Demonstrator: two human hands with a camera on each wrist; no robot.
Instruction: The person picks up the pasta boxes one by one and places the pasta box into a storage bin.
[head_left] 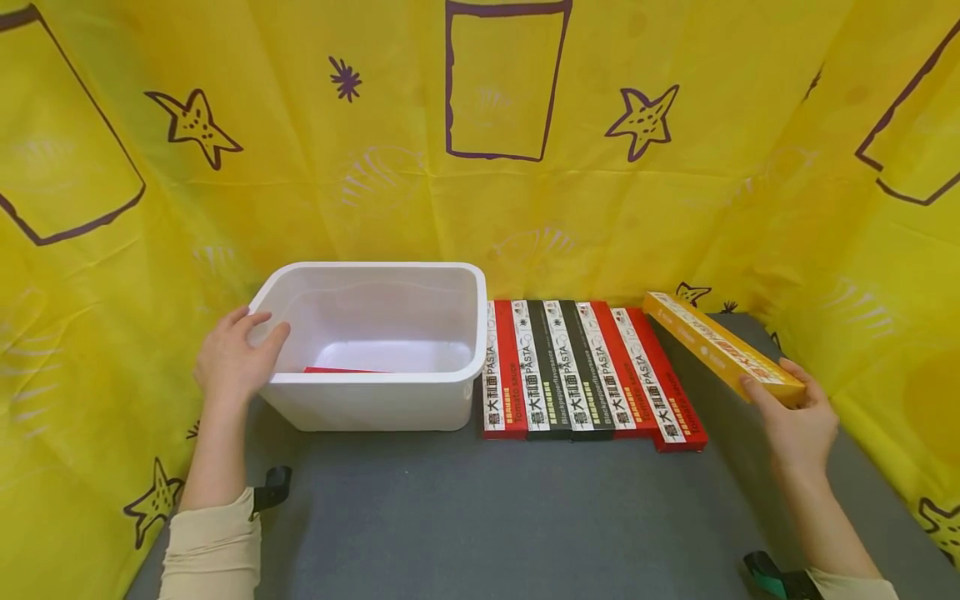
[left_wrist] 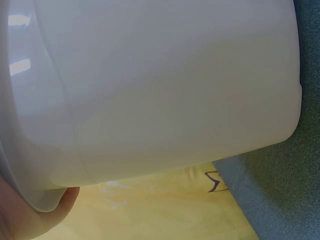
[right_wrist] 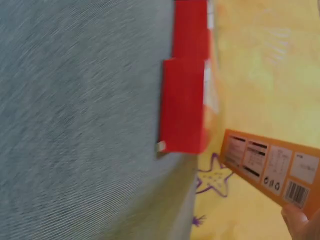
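The orange pasta box [head_left: 722, 347] is hanging tilted above the table [head_left: 525, 517], right of the red and black boxes [head_left: 592, 371], with the right hand [head_left: 798, 421] pinching its near end; the left hand [head_left: 236, 358] is resting with relaxed fingers on the white bin [head_left: 375, 400] rim, steadying it. Doing this well probably means keeping the long box level while carrying it; a red box [head_left: 341, 370] is lying in the bin already.

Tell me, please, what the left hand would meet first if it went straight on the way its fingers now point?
The left hand already rests on the white tub; its fingers point right over the rim, so probably the tub's open inside, then its far wall.
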